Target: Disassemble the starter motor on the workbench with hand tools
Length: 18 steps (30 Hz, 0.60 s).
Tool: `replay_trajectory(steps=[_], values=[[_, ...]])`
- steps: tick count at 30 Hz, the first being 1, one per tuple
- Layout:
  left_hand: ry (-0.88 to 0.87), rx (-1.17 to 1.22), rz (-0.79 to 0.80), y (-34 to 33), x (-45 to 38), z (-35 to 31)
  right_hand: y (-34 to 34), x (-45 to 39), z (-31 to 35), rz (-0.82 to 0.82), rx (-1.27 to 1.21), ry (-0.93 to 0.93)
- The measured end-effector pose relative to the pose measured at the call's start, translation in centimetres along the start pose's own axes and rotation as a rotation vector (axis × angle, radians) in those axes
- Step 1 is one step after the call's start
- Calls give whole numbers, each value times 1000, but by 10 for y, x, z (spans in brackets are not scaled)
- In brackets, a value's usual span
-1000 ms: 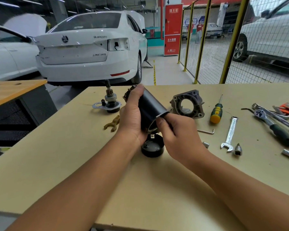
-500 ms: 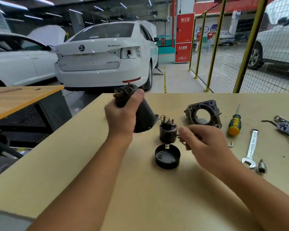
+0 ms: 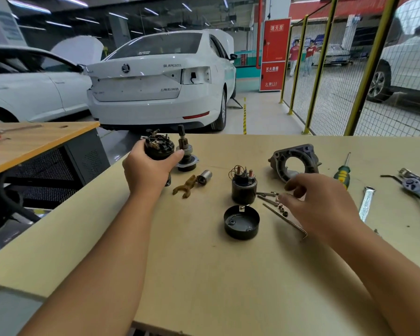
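Already we have the starter mostly apart: our left hand (image 3: 150,169) grips the motor body (image 3: 159,147) upright, the solenoid (image 3: 243,187), cap (image 3: 241,221) and housing (image 3: 294,162) lie loose on the worktop (image 3: 204,275), and our right hand (image 3: 318,204) hovers half-curled and empty over the bolts (image 3: 268,198).

The motor body (image 3: 159,147) is gripped in the left hand (image 3: 148,169) above the table (image 3: 204,275). The right hand (image 3: 318,204) is held with curled fingers over the bolts (image 3: 268,198). Solenoid (image 3: 243,187) and cap (image 3: 241,222) are set between the hands.
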<state>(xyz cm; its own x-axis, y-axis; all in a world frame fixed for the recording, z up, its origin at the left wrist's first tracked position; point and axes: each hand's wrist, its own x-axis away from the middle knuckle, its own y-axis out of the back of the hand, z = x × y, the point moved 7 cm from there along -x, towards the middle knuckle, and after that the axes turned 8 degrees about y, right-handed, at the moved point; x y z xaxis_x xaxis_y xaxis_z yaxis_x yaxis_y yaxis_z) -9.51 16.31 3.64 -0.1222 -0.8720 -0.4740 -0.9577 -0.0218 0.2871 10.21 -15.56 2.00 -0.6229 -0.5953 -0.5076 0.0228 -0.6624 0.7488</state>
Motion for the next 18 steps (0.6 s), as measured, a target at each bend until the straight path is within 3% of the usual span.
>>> replay_trajectory(steps=[7, 12, 18], values=[[125, 60, 69, -10, 5, 18, 26, -12, -44, -157, -67, -207], [115, 29, 191, -24, 1, 23, 23, -13, -61, -83, -69, -283], [120, -7, 225, -23, -1, 31, 18, -16, -64, -60, -30, -309]])
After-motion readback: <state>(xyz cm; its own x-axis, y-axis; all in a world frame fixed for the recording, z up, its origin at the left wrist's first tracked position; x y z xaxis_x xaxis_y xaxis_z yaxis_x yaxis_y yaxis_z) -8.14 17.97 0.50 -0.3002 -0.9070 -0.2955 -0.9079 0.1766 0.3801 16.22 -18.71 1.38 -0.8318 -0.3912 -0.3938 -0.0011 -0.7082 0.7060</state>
